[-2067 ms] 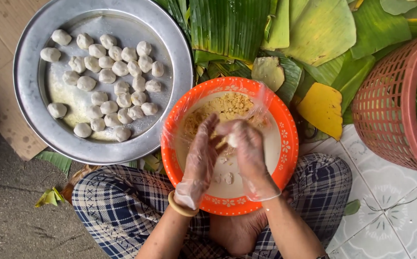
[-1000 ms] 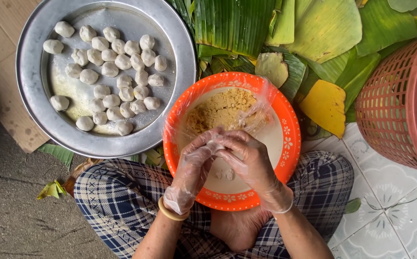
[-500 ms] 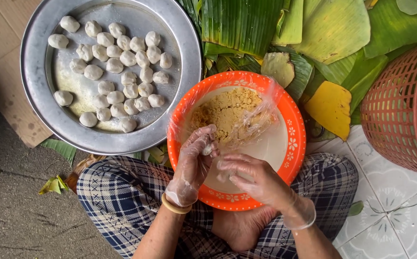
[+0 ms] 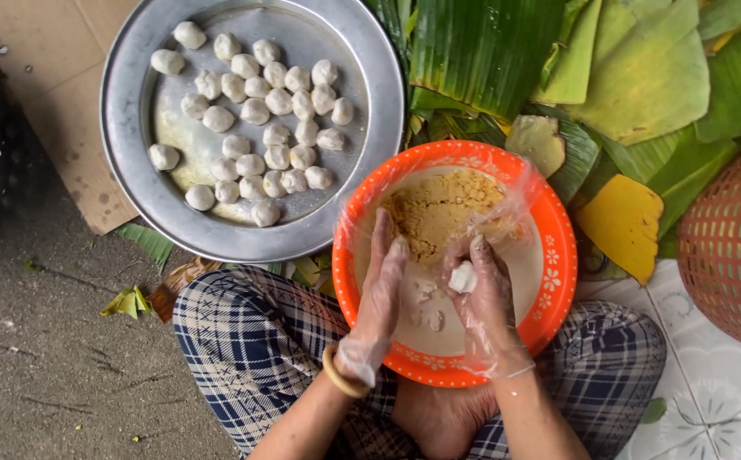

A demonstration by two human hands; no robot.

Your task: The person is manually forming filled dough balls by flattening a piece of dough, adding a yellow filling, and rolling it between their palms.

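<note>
1. The left hand, in a thin clear plastic glove, lies flat and open with fingers straight, reaching into the orange bowl towards the yellow crumbly filling.
2. The right hand, also gloved, pinches a small white dough ball between thumb and fingertips, just right of the left hand.
3. The orange bowl rests on the person's lap, over plaid trousers; the filling is heaped at its far side, and a few bits of white dough lie on its near bottom.
4. A round metal tray, far left of the bowl and just beside it, holds many finished white dough balls.
5. Green and yellow leaves spread across the far right.
6. A red woven basket stands at the right edge.
</note>
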